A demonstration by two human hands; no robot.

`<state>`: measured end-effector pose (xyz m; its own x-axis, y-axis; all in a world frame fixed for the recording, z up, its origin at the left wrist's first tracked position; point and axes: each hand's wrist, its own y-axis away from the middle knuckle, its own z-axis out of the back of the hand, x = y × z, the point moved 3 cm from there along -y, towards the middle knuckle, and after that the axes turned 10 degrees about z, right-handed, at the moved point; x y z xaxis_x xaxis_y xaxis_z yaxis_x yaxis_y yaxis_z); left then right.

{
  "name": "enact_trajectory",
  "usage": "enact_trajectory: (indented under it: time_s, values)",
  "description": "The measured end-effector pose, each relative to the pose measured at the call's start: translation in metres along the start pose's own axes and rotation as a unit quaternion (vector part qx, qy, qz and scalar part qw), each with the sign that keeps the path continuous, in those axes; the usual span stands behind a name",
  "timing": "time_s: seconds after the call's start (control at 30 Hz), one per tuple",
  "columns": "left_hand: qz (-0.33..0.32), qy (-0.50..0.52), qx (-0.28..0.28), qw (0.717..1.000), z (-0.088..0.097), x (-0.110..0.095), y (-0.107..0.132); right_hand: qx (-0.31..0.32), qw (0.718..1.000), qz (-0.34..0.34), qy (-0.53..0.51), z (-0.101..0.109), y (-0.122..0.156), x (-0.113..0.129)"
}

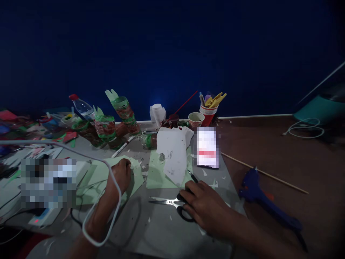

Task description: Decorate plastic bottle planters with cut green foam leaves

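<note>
My right hand (203, 203) is closed around the black handles of a pair of scissors (164, 201), whose blades lie nearly together and point left, low over the grey table. Just beyond its fingers is a dark pen (192, 176). My left hand (120, 176), fingers curled, rests on a light green paper sheet (99, 169); anything inside its fingers is hidden. Between and beyond the hands, a white paper piece (172, 154) with cut edges and marks lies on another green sheet (155, 180). A grey cable (115, 180) loops in front of my left forearm.
Plastic bottle pieces with green and brown wrapping (105, 126) stand at the back left. A red cup (208, 115) of tools, a paper cup (196, 118) and a lit phone (207, 147) are back right. A blue glue gun (253, 187) and a stick (265, 173) lie right.
</note>
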<state>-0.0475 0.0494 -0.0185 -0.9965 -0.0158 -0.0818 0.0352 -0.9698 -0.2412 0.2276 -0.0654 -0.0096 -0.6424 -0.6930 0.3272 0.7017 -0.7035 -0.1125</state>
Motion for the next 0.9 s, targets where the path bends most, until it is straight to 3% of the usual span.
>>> enact_trajectory:
  time_s: [0.17,0.37,0.9]
  values:
    - [0.042,0.083,0.015,0.996,0.007,0.005,0.000,0.000,1.000,-0.003,-0.005,0.003,0.000,0.002]
    - [0.088,0.181,-0.028,0.979,0.011,0.012,0.000,-0.008,1.000,-0.012,-0.009,0.003,0.000,0.000]
    - [0.053,0.290,0.021,0.955,0.020,-0.004,0.012,-0.029,0.999,-0.009,-0.013,-0.001,0.001,-0.002]
